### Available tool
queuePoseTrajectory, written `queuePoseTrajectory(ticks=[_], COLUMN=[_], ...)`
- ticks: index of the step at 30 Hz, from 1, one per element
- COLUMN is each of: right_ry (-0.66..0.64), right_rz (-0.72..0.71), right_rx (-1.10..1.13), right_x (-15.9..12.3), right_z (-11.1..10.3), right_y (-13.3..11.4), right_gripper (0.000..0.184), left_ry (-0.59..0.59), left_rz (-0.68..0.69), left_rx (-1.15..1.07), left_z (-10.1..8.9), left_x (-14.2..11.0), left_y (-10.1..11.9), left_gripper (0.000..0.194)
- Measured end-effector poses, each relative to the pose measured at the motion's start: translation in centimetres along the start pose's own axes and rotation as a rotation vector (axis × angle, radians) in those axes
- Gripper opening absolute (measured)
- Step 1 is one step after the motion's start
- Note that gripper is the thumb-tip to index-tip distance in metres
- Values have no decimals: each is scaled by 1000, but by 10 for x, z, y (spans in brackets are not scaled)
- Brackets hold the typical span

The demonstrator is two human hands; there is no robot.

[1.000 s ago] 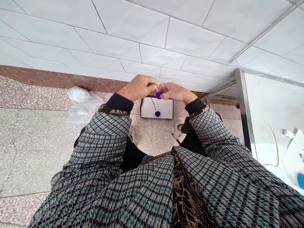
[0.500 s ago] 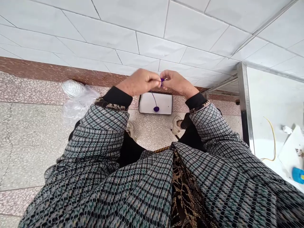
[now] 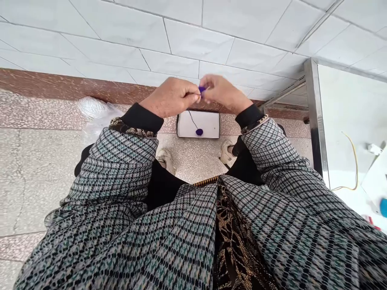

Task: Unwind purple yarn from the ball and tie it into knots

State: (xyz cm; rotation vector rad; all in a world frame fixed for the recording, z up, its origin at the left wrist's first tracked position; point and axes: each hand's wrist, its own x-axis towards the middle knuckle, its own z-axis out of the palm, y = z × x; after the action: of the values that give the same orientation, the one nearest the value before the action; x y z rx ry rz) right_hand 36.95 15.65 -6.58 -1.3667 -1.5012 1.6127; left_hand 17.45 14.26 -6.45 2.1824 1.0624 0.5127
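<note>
My left hand [image 3: 172,96] is closed in a pinch at a small purple piece of yarn work [image 3: 202,90], held up between both hands. My right hand [image 3: 223,92] meets it from the other side with bent, slightly blurred fingers, closed around what looks like a thin pale needle-like tool; its tip is hidden. A strand of yarn [image 3: 192,119] runs down from beneath my left hand to a purple yarn ball [image 3: 199,132]. That ball lies in a shallow white box with dark edges [image 3: 208,122] on the floor, between my shoes.
A clear plastic bag [image 3: 96,121] with a pale bundle lies on the floor at left. The tiled wall [image 3: 181,38] rises directly ahead. At right stands a metal-framed table [image 3: 316,117] with a yellow cord [image 3: 355,161] and a blue object [image 3: 383,207] on its top.
Both hands and the purple yarn piece appear slightly higher and farther left in the picture. The view has shifted a little. The yarn ball remains in the box, and the grips look similar.
</note>
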Motion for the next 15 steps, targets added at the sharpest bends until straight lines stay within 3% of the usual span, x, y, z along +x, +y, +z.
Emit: queuePoseTrajectory(ticks=[2, 4, 6, 9, 13, 15], right_ry=[-153, -225, -217, -115, 30, -23], right_rz=[17, -41, -108, -130, -68, -13], right_rx=[-42, 87, 271, 418, 211, -21], right_x=[-7, -15, -21, -20, -13, -15], right_z=[4, 5, 6, 11, 18, 20], right_y=[4, 5, 6, 13, 30, 36], right_gripper=[33, 28, 31, 37, 25, 26], left_ry=[94, 125, 104, 45, 4, 37], left_rz=[-59, -136, -161, -59, 66, 81], left_rx=[34, 14, -52, -134, -77, -28], left_z=[-4, -2, 7, 29, 49, 50], left_x=[-7, -13, -18, -26, -38, -44], left_y=[-6, -12, -16, -11, 0, 0], left_gripper=[18, 19, 20, 21, 23, 24])
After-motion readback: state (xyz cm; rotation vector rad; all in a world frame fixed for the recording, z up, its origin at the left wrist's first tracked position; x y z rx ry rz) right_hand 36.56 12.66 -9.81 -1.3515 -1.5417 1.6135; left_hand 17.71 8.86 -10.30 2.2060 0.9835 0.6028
